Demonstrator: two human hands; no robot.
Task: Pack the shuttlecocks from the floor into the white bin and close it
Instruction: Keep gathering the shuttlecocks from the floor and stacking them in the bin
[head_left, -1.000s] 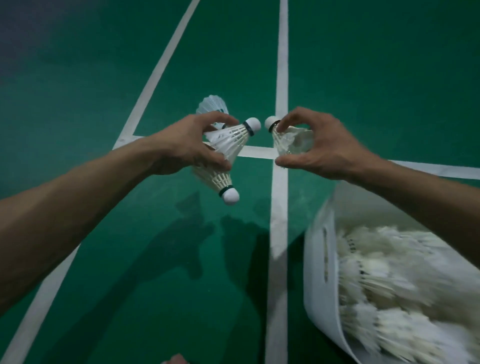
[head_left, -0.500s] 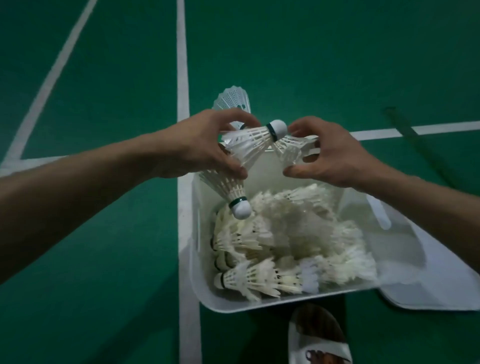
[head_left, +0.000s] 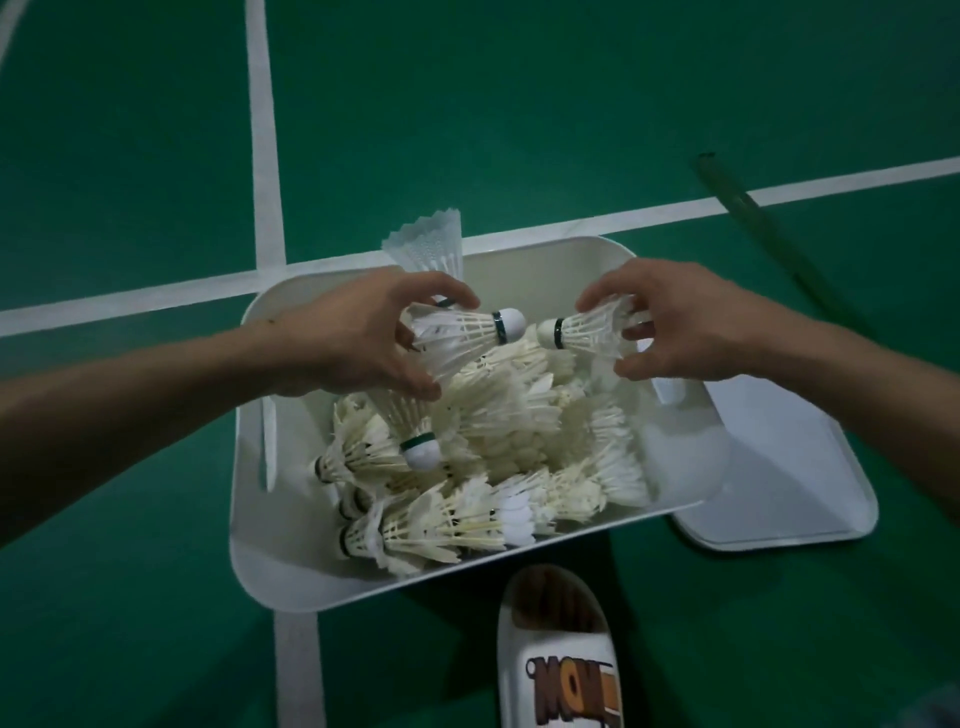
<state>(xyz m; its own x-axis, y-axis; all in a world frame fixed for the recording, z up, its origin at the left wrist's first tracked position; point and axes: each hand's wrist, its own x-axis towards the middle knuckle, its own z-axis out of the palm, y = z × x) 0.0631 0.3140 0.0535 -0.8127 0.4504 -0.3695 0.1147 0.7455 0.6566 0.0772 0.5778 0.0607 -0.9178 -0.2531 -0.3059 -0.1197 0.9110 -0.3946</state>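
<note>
Hovering over the white bin (head_left: 260, 561) are the next shuttlecocks to go in. The left hand (head_left: 353, 338) has its fingers curled round a bunch of three (head_left: 457, 335), and the right hand (head_left: 691, 327) pinches a single shuttlecock (head_left: 587, 330). A big heap (head_left: 519, 441) already fills the bin. The lid (head_left: 779, 467) lies on the floor beside it, so I'd say closing is not yet done.

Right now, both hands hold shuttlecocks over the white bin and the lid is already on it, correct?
Not quite: the lid is not on. The head view shows the lid lying on the floor at the right side of the white bin, which is open. The rest stands: the left hand and the right hand both hold shuttlecocks over the bin.
</note>
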